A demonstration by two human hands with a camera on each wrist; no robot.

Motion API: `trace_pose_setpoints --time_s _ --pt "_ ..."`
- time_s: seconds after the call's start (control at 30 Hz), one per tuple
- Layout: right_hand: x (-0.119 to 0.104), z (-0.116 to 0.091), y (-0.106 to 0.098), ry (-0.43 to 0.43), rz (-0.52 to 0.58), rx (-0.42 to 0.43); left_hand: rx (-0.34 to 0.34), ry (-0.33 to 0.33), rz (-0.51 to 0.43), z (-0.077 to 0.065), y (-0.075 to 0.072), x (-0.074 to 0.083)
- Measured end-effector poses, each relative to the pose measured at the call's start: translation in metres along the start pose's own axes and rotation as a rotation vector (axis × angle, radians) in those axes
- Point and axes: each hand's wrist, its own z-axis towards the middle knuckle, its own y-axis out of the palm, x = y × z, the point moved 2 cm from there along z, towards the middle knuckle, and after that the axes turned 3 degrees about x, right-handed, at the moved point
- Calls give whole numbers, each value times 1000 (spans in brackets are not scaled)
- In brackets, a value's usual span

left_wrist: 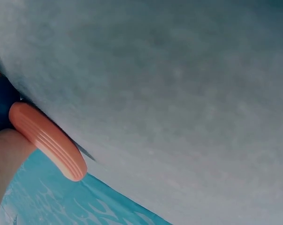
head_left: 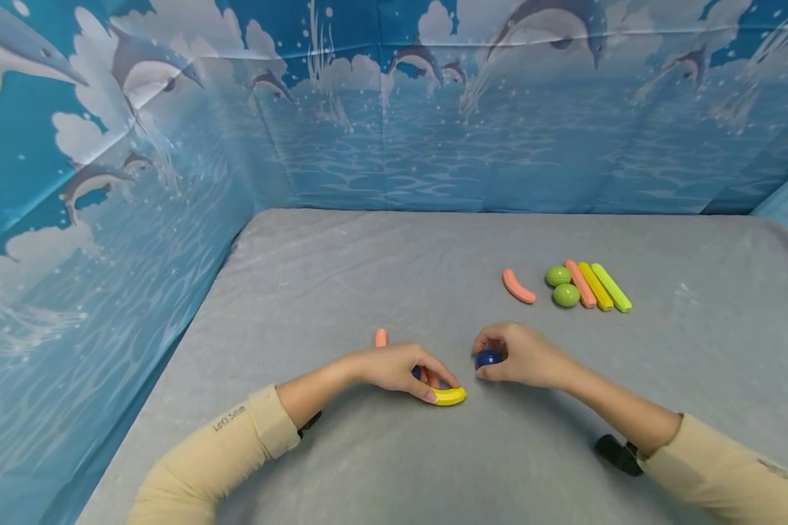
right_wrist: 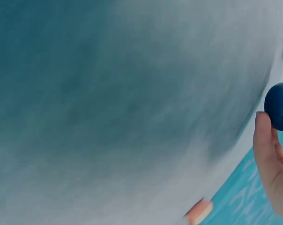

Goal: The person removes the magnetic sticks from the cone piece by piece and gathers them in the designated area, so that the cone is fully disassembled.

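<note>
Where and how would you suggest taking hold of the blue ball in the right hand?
I'd take the blue ball across its widest part, on opposite sides, coming from the right: its smooth, rounded surface could slip from an off-centre pinch, and the left hand with the curved yellow stick is on its left.

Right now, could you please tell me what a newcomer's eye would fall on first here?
Probably the dolphin-printed blue backdrop, hanging behind and to the left of the grey surface. Next, near the middle, the right hand pinches a dark blue ball and the left hand a yellow curved piece. Farther back on the right, two green balls lie beside three straight sticks.
</note>
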Motion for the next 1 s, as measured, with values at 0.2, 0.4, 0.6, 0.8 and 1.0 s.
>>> trace_pose_setpoints --time_s 0.2,0.4,0.6,0.8,1.0 --pt "22 -5 -14 25 36 25 -11 -13 -31 1 3 -1" --pt "41 -11 -32 73 4 120 -8 -22 -48 0 2 -1" --pt "56 -17 -51 182 28 179 -10 -31 -47 -2 -2 1" --pt "70 -27 -62 295 22 203 -11 -23 -34 -2 -2 1" --pt "83 -34 -67 352 30 220 -16 -20 -39 -1 -1 -1"
